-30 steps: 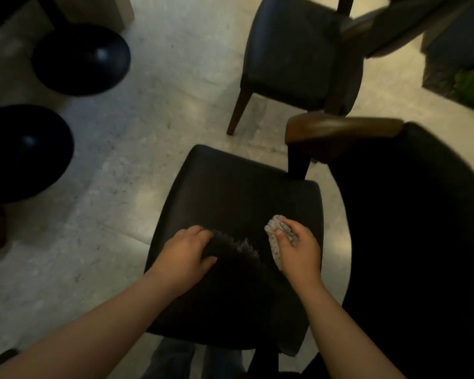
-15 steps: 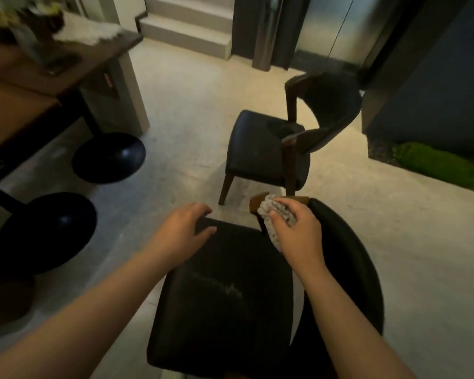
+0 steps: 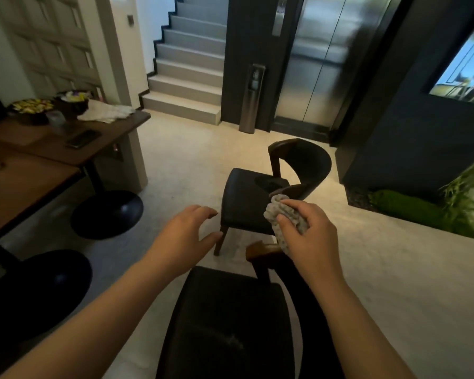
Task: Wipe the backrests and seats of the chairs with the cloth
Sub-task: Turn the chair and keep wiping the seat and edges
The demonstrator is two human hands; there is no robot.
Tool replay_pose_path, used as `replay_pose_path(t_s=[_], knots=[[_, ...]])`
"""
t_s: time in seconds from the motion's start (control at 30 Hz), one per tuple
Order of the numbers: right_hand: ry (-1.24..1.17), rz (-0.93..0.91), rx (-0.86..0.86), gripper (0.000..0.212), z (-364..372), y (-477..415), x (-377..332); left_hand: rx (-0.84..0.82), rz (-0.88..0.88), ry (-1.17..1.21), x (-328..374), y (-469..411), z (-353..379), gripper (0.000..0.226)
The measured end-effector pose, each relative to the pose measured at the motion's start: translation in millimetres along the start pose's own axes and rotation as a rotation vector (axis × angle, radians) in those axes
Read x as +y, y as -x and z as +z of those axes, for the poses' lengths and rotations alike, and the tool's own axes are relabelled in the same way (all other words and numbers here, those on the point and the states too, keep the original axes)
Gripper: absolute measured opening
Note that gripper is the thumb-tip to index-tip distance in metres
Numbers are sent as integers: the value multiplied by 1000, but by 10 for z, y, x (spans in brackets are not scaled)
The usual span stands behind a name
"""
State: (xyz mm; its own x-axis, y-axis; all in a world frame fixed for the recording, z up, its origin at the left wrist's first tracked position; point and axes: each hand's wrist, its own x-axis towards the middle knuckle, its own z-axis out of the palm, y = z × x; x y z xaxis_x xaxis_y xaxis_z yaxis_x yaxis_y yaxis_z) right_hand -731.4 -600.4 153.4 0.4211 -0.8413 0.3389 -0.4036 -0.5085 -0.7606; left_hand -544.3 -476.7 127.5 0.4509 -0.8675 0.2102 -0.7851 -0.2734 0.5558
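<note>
Right hand [image 3: 312, 237] fisted around bunched grey cloth [image 3: 283, 212] above near chair's backrest [image 3: 260, 248]; left hand [image 3: 185, 235] loose-fingered, empty.

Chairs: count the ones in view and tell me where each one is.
2. The near chair fills the bottom centre of the view, right in front of the person. The far chair stands beyond it, toward the lift doors. More could be out of frame.

Indoor, dim and warm overall. Brightest: staircase [image 3: 188, 58] and pale floor [image 3: 175, 162]; a glaring bright pane [image 3: 461, 53] at the upper right edge. Metal lift doors [image 3: 309, 64] show soft smeared reflections. Near chair [image 3: 225, 324] seat nearly black, one faint sheen. Table bases [image 3: 107, 214] lost in shadow. Plants [image 3: 461, 195] at right edge blurred. Cloth [image 3: 286, 216] weave sharp at centre. Verticals bow toward the edges.
</note>
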Motion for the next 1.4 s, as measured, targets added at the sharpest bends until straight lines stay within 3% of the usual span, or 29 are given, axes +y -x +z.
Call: replay_pose_path(t_s=[0.4, 0.73, 1.4], knots=[[-42, 14, 36, 30, 1066, 504, -1008, -5, 62, -39, -1150, 489, -1276, 46], [-24, 22, -20, 27, 1700, 403, -1226, -47, 26, -27, -1807, 461, -1570, 48], [11, 223, -11, 28, 2775, -1070, -817, -218, 69, -67, -2732, -1423, -1400, 47]])
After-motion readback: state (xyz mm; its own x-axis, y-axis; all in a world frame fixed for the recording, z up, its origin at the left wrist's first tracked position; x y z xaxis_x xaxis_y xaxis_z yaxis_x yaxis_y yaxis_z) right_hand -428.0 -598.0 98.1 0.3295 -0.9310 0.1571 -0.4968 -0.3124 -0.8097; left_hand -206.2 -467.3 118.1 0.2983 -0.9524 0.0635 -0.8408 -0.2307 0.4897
